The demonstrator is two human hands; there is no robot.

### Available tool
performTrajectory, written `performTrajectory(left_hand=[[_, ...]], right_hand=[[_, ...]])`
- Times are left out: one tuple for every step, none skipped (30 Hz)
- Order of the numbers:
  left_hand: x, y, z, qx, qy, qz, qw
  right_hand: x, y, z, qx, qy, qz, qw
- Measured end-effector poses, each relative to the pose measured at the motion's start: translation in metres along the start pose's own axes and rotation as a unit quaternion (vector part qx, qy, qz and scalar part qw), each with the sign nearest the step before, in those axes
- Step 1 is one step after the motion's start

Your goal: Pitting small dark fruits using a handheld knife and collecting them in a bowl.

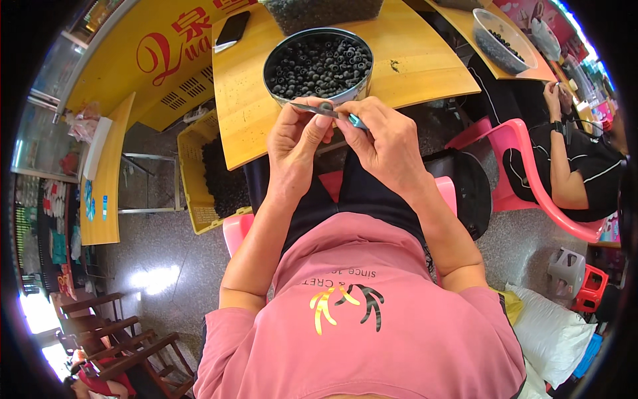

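Observation:
In front of me over the table's near edge, my right hand (384, 136) grips a small knife (357, 121) with a light blue handle and a thin dark blade pointing left. My left hand (296, 141) pinches a small dark round piece (325, 106) between thumb and fingers, with the blade against or just beside it. Just beyond my hands stands a round tin (363, 90), filled with many similar dark, ring-topped pieces (322, 66). The exact kind of these pieces cannot be made out.
The tin stands on a wooden table (419, 73) with a clear box (319, 14) of dark pieces and a phone (232, 30). A yellow crate (195, 211) of dark pieces is at left below. A person (565, 153) works beside a pink chair (525, 159) at right.

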State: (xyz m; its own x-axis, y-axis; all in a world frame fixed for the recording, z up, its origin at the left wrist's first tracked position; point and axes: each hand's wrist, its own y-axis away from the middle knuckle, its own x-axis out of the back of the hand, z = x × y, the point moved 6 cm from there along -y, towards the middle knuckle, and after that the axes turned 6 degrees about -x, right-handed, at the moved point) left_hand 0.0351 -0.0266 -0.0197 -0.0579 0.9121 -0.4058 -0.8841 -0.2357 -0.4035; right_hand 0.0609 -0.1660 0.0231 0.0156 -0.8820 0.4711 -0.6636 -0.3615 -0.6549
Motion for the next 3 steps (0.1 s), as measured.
performTrajectory(left_hand=[[0.0005, 0.0, -0.0002, -0.001, 0.0, 0.0, 1.0], [0.0009, 0.0003, -0.0015, 0.003, -0.004, -0.008, 1.0], [0.0021, 0.0007, -0.0035, 0.007, -0.009, -0.016, 1.0]], right_hand=[[0.0008, -0.0004, -0.0009, 0.011, 0.018, 0.008, 1.0], [0.0016, -0.0008, -0.0013, 0.021, 0.035, 0.017, 0.999], [0.0014, -0.0007, -0.0012, 0.021, 0.035, 0.017, 0.999]])
